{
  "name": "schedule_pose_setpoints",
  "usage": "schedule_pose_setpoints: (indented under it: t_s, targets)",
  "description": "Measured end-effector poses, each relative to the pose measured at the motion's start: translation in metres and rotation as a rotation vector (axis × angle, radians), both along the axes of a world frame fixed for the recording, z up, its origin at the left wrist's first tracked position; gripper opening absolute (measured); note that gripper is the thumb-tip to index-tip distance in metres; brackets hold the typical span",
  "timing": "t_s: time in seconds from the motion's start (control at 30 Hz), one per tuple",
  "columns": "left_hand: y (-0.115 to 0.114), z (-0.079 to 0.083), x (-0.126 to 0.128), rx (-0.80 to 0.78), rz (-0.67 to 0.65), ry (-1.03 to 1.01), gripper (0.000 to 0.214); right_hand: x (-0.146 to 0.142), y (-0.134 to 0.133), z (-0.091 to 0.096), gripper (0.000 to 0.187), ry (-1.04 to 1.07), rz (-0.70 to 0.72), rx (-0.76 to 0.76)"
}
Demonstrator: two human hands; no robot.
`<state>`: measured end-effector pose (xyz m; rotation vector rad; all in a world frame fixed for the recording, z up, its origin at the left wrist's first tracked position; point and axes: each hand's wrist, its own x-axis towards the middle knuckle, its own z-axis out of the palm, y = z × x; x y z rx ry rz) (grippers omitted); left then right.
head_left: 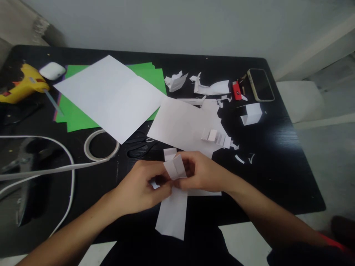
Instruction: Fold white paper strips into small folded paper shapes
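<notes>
My left hand (146, 184) and my right hand (201, 171) meet over the near edge of the black table, both closed on a white paper strip (173, 212). The strip's long end hangs down toward my lap. Its upper part is folded over, and a creased flap (175, 167) stands up between my fingers. My left thumb and my right thumb press at the fold, almost touching. Part of the paper is hidden behind the fingers. Just beyond my right hand lies a cut white sheet (183, 123) with a small folded paper piece (213, 135) on it.
A large white sheet (111, 96) covers green sheets (80, 118). At left are a yellow glue gun (27, 84), a white case (52, 71), a tape roll (87, 146), scissors (140, 147) and a white cable (72, 184). Paper scraps (213, 88), a red lighter (236, 91) and a phone (261, 85) lie at right.
</notes>
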<state>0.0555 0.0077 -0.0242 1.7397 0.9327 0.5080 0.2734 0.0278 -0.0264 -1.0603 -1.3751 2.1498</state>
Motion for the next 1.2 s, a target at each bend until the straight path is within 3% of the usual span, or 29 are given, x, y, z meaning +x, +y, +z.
schedule_pose_setpoints:
  t_s: [0.3, 0.9, 1.03, 1.2]
  targets:
    - [0.0037, 0.0023, 0.0026, -0.056, -0.081, 0.022, 0.020, 0.0015, -0.0017, -0.0001, 0.028, -0.075, 0.005, 0.007]
    - [0.0052, 0.0042, -0.0012, -0.049, -0.034, 0.027, 0.015, 0.0000, -0.0026, 0.0047, 0.029, -0.070, -0.074, 0.013]
    - [0.0051, 0.0015, -0.0019, 0.118, 0.099, 0.010, 0.011, -0.0006, -0.0022, 0.0059, 0.030, -0.038, -0.148, 0.039]
    - [0.0057, 0.0006, -0.0024, 0.247, 0.251, 0.038, 0.009, -0.0006, 0.0004, 0.0052, 0.016, 0.013, -0.269, 0.012]
